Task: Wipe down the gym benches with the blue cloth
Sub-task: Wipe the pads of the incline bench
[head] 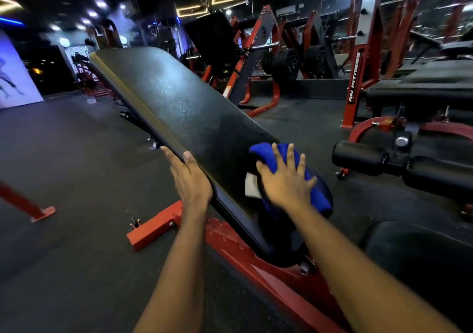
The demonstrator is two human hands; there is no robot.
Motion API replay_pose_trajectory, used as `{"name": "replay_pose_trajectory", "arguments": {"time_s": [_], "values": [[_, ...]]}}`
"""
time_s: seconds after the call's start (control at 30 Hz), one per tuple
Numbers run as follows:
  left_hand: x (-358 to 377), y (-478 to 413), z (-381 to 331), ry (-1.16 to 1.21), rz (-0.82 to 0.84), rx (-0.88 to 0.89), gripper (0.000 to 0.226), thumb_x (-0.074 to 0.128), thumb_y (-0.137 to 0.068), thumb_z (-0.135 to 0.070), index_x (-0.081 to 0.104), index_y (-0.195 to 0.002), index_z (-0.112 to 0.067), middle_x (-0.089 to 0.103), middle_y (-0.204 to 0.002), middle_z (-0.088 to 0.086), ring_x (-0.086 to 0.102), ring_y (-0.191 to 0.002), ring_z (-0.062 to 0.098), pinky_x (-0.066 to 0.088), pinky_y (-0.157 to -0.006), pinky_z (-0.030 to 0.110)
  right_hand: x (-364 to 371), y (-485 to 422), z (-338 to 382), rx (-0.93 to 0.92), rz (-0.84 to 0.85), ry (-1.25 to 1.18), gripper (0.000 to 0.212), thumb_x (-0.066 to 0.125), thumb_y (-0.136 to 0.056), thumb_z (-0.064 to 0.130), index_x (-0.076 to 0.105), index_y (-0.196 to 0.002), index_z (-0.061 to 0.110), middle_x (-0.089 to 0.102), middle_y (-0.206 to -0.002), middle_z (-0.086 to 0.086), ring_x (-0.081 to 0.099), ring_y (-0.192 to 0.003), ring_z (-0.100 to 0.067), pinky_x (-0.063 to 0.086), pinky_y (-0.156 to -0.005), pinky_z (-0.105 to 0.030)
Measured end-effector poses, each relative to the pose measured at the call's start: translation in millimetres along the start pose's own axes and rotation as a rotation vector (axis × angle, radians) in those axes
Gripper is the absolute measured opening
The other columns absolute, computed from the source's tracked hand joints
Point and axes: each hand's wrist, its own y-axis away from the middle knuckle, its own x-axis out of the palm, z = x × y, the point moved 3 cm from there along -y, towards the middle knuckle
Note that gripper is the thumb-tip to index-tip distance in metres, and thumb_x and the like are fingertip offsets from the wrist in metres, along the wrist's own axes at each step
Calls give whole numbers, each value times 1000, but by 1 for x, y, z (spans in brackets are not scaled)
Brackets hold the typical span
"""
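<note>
Blue cloth [266,153]: bunched on the lower end of the inclined bench pad [174,97], near its right edge, with part of it draping over that edge.
Right hand [284,179]: laid flat on the cloth, fingers straight and spread, pressing it to the pad rather than clutching it.
Left hand [190,179]: grips the pad's left edge, thumb on the top face and fingers curled under the rim, apparently to steady the bench.
White patch [252,185]: shows at the cloth's left side, against the right hand; whether a label or a second cloth cannot be told.
Speckles [184,110]: fine marks on the middle of the pad, possibly droplets, above the cloth's position.
Step in hand: judged to be a wipe of the lower pad, with the upper length yet to be covered.
Risk 1: with only flat-palm pressure, the overhanging cloth could slide off the right edge onto the floor [76,166].
Risk 2: a long upward stroke might skip the pad's left margin, where the gripping hand covers it.
Surroundings: red frame [158,226] below; a neighbouring bench [419,86] well apart at right.
</note>
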Motion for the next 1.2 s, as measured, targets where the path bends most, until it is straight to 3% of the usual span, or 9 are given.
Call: {"name": "replay_pose_trajectory", "arguments": {"time_s": [0.1, 0.2, 0.37, 0.5, 0.77, 0.97, 1.07, 1.13, 1.2], "values": [[0, 0, 0, 24, -17, 13, 59, 25, -106, -38, -1, -157, -25, 24, -159, 11, 30, -142, 31, 24, -111, 35, -7, -53, 14, -34, 50, 35, 73, 26, -92, 72, 3, -155, 43, -11, -165, 5, -9, -151, -28, 3, -114, -67], [0, 0, 0, 45, -20, 21, 58, 25, -106, -37, -1, -157, -26, 22, -160, 10, 28, -143, 29, 23, -110, 31, -8, -50, 23, -117, 59, 69, 70, 26, -94, 68, 2, -155, 42, -10, -165, 6, -10, -151, -26, 0, -116, -65], [5, -8, 9, 133, -58, 69, 54, 25, -108, -30, 6, -157, -19, 13, -163, 5, 18, -147, 12, 11, -107, 12, 7, 47, 30, -573, -33, 154, 73, 14, -85, 72, 2, -153, 48, -9, -163, 17, -12, -151, -17, 1, -117, -58], [8, -11, 16, 151, -59, 67, 54, 23, -107, -33, 6, -157, -21, 11, -163, -1, 15, -135, -4, 11, -108, 12, 6, 14, 43, -534, 7, 153, 68, 28, -93, 67, 1, -153, 49, -10, -163, 18, -11, -151, -16, 5, -117, -59], [5, -8, 12, 137, -45, 56, 54, 24, -107, -34, 4, -157, -24, 17, -161, 3, 21, -145, 14, 14, -108, 17, -3, -116, 90, -297, 113, 44, 68, 30, -96, 63, 6, -156, 41, -6, -165, 7, -7, -152, -27, 1, -115, -66], [2, -7, 9, 114, -69, 42, 53, 24, -107, -33, 11, -157, -20, 22, -160, 3, 24, -145, 15, 16, -108, 14, 1, -40, 70, -561, 64, 161, 64, 33, -98, 59, 5, -154, 47, -7, -164, 15, -8, -152, -15, 1, -119, -58], [-3, -9, 8, 72, -66, 12, 53, 24, -106, -37, 18, -156, -21, 32, -157, 10, 33, -142, 26, 25, -112, 27, 6, 2, 64, -654, 46, 214, 66, 33, -96, 62, 1, -153, 49, -10, -163, 18, -11, -151, -13, 2, -118, -56], [-11, -12, 8, 43, -23, 0, 52, 24, -106, -38, 22, -155, -22, 41, -151, 13, 42, -136, 29, 32, -103, 27, 8, 7, 72, -655, 45, 235, 67, 30, -95, 65, -1, -152, 50, -12, -163, 18, -12, -151, -15, 4, -117, -59], [-23, -18, 11, 64, 51, 31, 50, 26, -106, -38, 28, -153, -23, 44, -150, 6, 46, -130, 19, 32, -94, 19, 11, -1, 91, -641, 44, 222, 67, 29, -95, 67, -1, -152, 50, -12, -163, 16, -11, -151, -18, 6, -117, -61]]}}
